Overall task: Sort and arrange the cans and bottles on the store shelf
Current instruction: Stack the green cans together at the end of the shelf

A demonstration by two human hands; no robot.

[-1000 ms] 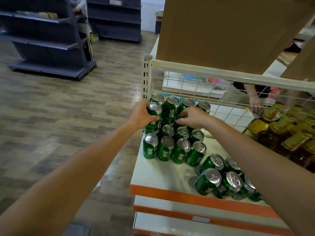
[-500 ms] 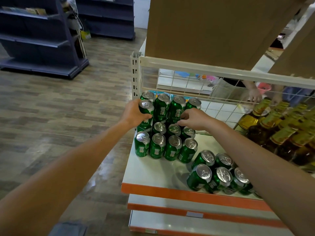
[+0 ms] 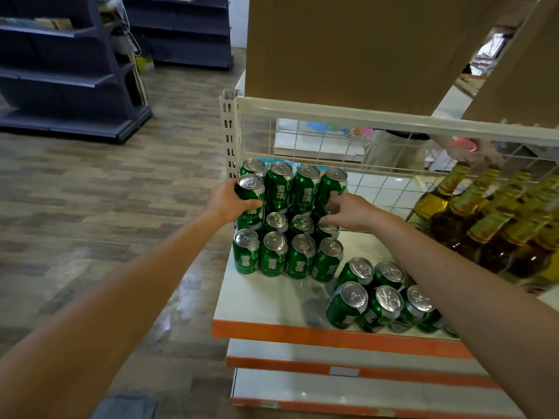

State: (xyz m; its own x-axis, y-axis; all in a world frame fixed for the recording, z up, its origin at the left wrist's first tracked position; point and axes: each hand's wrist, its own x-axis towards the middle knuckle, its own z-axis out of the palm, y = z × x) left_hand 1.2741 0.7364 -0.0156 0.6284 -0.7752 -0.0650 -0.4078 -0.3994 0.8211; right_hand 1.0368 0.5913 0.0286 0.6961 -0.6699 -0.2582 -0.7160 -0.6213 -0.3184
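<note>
- Taking as landmark the cream slotted post (image 3: 230, 131) at the back left corner of the white shelf (image 3: 272, 300).
- Gripping with the left hand (image 3: 225, 202), thumb and fingers wrapped round an upright green can (image 3: 250, 192), second tier, just right of the post.
- Reaching with the right hand (image 3: 351, 211) further right of the post, fingers curled against the foot of the rightmost upper can (image 3: 332, 189); cannot tell whether clamped on it or merely touching.
- Standing in front of the post: stacked green cans in rows of four, front row (image 3: 287, 255) at shelf level, upper tier at the back.
- Lying loose, well right of and forward from the post, near the orange shelf edge: a cluster of cans (image 3: 384, 300), tilted.
- Crowding the far right from the post: amber bottles (image 3: 490, 225) with gold foil necks.
- Resting above the post's rail: a cardboard box (image 3: 363, 40).
- Showing behind the wire mesh, right of the post: another person's hand (image 3: 472, 152).
</note>
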